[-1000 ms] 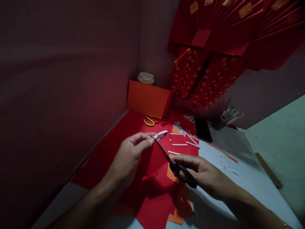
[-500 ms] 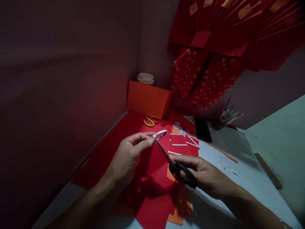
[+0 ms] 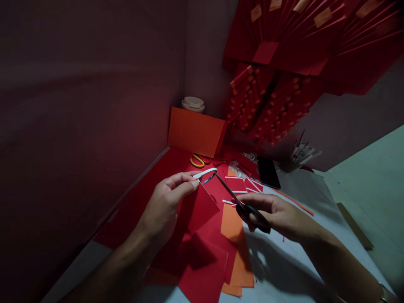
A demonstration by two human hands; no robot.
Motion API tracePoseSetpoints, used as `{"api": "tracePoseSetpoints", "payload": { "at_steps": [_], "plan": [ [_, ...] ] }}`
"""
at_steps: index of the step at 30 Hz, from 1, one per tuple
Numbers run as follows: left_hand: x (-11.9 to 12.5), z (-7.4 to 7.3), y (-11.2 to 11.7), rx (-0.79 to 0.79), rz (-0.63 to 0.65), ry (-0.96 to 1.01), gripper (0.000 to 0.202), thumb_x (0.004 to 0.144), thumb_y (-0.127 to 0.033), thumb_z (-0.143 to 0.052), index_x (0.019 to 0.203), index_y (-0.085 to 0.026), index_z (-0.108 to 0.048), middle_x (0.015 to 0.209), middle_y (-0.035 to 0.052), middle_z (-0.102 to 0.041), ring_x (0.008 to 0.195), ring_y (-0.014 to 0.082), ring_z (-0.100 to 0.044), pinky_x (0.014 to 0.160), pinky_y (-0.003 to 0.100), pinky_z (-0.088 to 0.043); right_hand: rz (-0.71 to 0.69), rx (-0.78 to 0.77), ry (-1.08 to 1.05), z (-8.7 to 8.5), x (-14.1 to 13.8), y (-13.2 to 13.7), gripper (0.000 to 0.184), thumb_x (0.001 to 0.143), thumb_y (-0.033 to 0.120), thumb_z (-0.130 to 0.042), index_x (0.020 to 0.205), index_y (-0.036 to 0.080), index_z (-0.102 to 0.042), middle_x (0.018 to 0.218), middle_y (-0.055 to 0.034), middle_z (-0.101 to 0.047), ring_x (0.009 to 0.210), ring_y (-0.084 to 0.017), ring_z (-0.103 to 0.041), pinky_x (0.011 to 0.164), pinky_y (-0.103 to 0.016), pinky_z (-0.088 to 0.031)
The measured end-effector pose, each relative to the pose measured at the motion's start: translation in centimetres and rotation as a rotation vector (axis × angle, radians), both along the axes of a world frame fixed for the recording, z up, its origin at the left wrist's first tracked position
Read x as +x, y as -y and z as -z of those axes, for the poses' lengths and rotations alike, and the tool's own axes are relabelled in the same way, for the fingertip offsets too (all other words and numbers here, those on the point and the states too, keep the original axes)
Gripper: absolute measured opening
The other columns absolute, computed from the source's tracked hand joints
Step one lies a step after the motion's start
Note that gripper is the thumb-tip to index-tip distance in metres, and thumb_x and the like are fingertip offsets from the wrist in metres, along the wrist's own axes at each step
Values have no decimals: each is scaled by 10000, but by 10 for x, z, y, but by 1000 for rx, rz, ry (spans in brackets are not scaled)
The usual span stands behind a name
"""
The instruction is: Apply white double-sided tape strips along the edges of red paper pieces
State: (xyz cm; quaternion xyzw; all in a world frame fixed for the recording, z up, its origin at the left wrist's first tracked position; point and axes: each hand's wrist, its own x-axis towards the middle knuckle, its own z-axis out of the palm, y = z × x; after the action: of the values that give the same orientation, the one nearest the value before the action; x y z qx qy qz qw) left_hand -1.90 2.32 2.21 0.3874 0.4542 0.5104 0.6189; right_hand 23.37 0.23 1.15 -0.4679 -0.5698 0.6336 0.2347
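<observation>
My left hand (image 3: 170, 198) pinches a piece of red paper (image 3: 202, 206) by its upper edge. From the same fingertips a narrow white strip (image 3: 205, 172), likely tape, curves out in a loop with blue print on its underside. In my right hand (image 3: 277, 214) are black-handled scissors (image 3: 232, 192), my fingers through the handles. The blades look nearly closed, and their tips touch or almost touch the far end of the loop. Below both hands lie red paper sheets (image 3: 205, 265) and orange paper strips (image 3: 235, 252).
Red pieces with white strips (image 3: 236, 184) lie beyond my hands, near a black phone (image 3: 268, 172). Yellow-handled scissors (image 3: 197, 160) rest before a folded orange card (image 3: 195, 130) and a lidded cup (image 3: 193, 104). A pen holder (image 3: 298, 158) stands right. Red paper decorations (image 3: 271, 105) hang on the wall.
The scissors have drawn back to the right, their tips moving from my left fingertips to the loop's far end. My left hand has shifted slightly left, and the red paper now shows below it.
</observation>
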Motion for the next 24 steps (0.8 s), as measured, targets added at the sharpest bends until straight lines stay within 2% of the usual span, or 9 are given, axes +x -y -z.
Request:
{"api": "tracePoseSetpoints", "payload": {
  "at_steps": [3, 5, 9, 11, 15, 18, 21, 24],
  "plan": [
    [0, -2, -1, -2, -22, 34, 121, 694, -259, -705, 640, -183, -628, 982, 33, -695, 964, 217, -592, 771, 267, -430, -131, 262, 290, 1, 4, -3, 364, 855, 294, -624, 1213, 225, -625, 899, -41, -633, 769, -158, -559, 658, -249, -453],
    [1, -2, -1, -6, -18, 38, 122, 691, -257, -705, 640, -183, -622, 972, 29, -694, 911, 205, -596, 737, 266, -432, -207, 430, 449, 6, 0, -2, 268, 845, 232, -612, 1103, 233, -684, 922, -51, -662, 816, -185, -581, 701, -267, -459],
    [2, -1, 0, -13, 41, -12, 147, 702, -266, -704, 629, -184, -606, 933, 12, -690, 774, 162, -577, 657, 248, -403, -297, 593, 590, 16, -10, 5, 169, 868, 196, -571, 924, 216, -730, 829, -59, -664, 713, -180, -599, 651, -269, -456],
    [2, 0, 1, -7, 132, -57, 146, 717, -268, -696, 629, -187, -613, 943, 18, -695, 796, 167, -586, 668, 248, -398, -212, 704, 598, 13, -12, 8, 189, 898, 218, -547, 988, 213, -713, 896, -82, -667, 777, -199, -616, 702, -294, -471],
    [6, 1, 6, 7, 339, -137, 115, 713, -263, -702, 633, -200, -650, 955, 48, -709, 852, 207, -618, 742, 280, -420, 100, 897, 481, -3, -16, 11, 264, 925, 272, -547, 1174, 226, -623, 1114, -106, -649, 1038, -237, -588, 909, -357, -441],
    [10, 2, 8, 18, 412, -130, 97, 703, -251, -705, 625, -207, -666, 969, 69, -717, 861, 227, -628, 786, 313, -435, 87, 821, 378, -6, -21, 13, 268, 939, 271, -531, 1189, 233, -621, 1115, -86, -658, 1043, -218, -592, 915, -345, -438],
    [12, 3, 8, 20, 440, -132, 96, 713, -258, -693, 633, -210, -669, 978, 76, -720, 839, 231, -633, 765, 326, -445, 45, 613, 268, -1, -27, 13, 236, 952, 296, -509, 1098, 220, -678, 993, -68, -681, 910, -192, -627, 820, -316, -472],
    [11, 4, 8, 25, 450, -130, 93, 716, -257, -686, 641, -207, -665, 960, 70, -723, 864, 226, -636, 784, 315, -444, 82, 371, 142, 7, -30, 14, 240, 925, 362, -559, 1060, 218, -694, 930, -52, -684, 811, -174, -628, 729, -296, -484]
  ]
}}
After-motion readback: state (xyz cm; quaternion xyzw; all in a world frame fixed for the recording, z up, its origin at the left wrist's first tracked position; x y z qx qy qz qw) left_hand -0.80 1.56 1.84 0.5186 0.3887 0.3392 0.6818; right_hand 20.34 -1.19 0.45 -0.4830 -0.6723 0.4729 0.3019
